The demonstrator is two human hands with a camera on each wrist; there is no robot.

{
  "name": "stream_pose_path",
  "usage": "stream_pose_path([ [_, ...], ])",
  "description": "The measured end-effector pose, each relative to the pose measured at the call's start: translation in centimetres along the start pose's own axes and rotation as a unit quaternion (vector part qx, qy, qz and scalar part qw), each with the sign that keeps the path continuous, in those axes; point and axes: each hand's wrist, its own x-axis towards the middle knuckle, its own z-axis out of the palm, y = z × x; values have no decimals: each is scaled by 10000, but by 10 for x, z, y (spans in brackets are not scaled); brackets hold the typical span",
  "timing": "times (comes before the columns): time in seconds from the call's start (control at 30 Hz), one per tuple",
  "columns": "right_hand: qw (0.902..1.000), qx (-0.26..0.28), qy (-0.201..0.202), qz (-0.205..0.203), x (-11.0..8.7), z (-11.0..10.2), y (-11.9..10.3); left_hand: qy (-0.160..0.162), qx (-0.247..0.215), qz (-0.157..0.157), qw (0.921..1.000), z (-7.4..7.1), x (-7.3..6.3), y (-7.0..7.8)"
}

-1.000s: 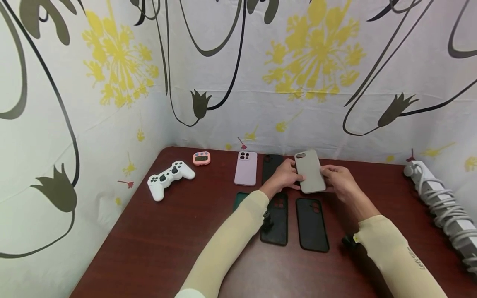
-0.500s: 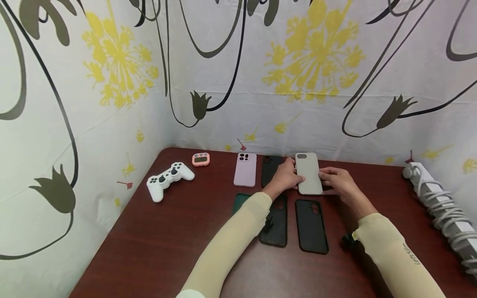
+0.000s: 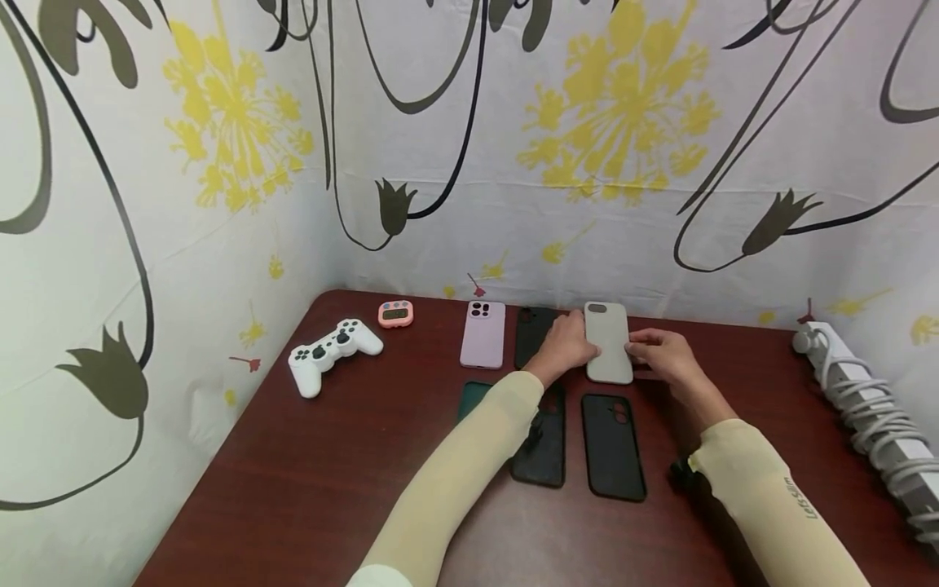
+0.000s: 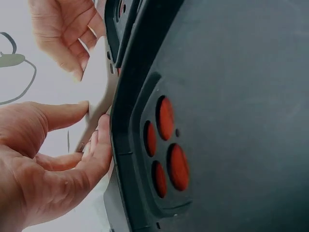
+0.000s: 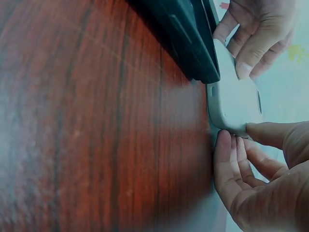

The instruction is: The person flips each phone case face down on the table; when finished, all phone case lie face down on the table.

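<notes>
A beige phone case lies at the back of the table, its camera cutout at the far end. My left hand holds its left edge, the thumb on top. On the opposite edge my right hand pinches the case between thumb and fingers, as the right wrist view shows at the case's corner. Nearer me lie a black phone case and a dark phone case with round camera holes. My left forearm partly covers the dark one and a green case.
Left of my left hand are another black case and a lilac phone case. Farther left sit a pink timer and a white game controller. A power strip wrapped in cable runs along the right edge.
The beige case was tilted a second ago; it has straightened and come down flat between my hands. Both hands stay at its sides, and the other things have not moved.
</notes>
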Motion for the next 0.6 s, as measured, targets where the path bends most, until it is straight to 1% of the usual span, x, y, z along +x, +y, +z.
stream_pose_path([
  [0.13,9999,-101,-47,-103,3,3,-1,-213,228,-71,9995,-2,5,-1],
  [0.23,9996,-168,-99,-224,5,4,-1,-399,366,-132,9984,-1,12,-2],
  [0.3,9994,-180,-124,-282,6,5,0,-325,466,-179,9982,11,27,-9],
  [0.37,9991,-201,-156,-328,8,5,1,-415,421,-281,9979,14,32,-11],
  [0.4,9990,-208,-180,-342,8,5,1,-381,401,-290,9980,18,37,-14],
  [0.47,9987,-258,-235,-372,9,4,2,-416,351,-374,9978,22,42,-16],
  [0.53,9982,-329,-315,-395,9,4,4,-458,249,-374,9979,24,45,-18],
  [0.6,9975,-383,-418,-417,9,3,5,-291,340,-310,9985,38,59,-28],
])
